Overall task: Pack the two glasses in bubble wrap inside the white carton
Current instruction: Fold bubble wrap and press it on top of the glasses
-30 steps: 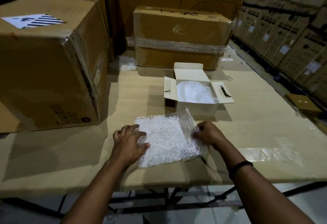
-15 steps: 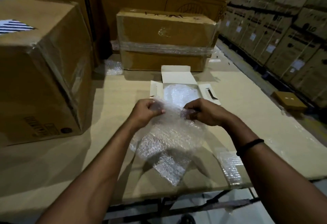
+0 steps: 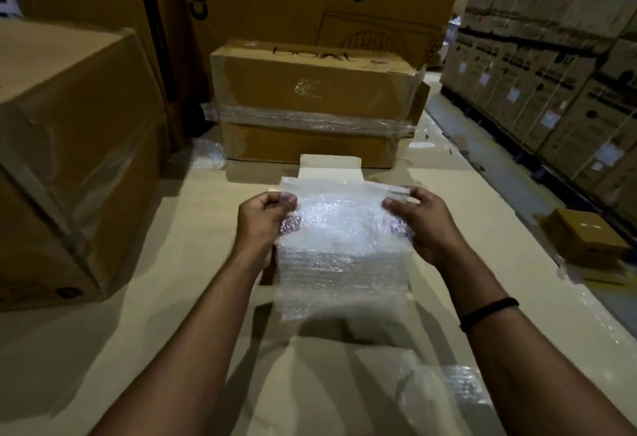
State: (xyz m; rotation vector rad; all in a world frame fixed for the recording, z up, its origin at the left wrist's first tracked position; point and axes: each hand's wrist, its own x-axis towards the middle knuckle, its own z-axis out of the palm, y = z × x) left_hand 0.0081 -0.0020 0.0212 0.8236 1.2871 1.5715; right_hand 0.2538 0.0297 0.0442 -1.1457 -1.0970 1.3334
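Both hands hold up one sheet of bubble wrap (image 3: 339, 246) in front of the camera. The left hand (image 3: 263, 220) pinches its upper left corner between thumb and curled fingers, and the right hand (image 3: 418, 225) pinches the upper right corner the same way, so the sheet hangs stretched between them, clear of the tabletop (image 3: 165, 297). The right wrist wears a dark band (image 3: 489, 313).

The white carton (image 3: 330, 168) stands just behind the sheet, mostly hidden by it; only its raised back flap shows above the sheet's top edge. What lies inside the carton cannot be seen, and no glasses can be made out.

A second piece of bubble wrap (image 3: 458, 390) lies flat on the tabletop near the front edge, under the right forearm. A small crumpled scrap of wrap (image 3: 206, 156) sits far back on the left. A large brown box (image 3: 69, 159) stands on the tabletop to the left, well apart from the hands, and a taped brown box (image 3: 313, 101) stands just behind the carton. A small brown box (image 3: 582, 235) sits lower down on the right, beyond the tabletop's edge.
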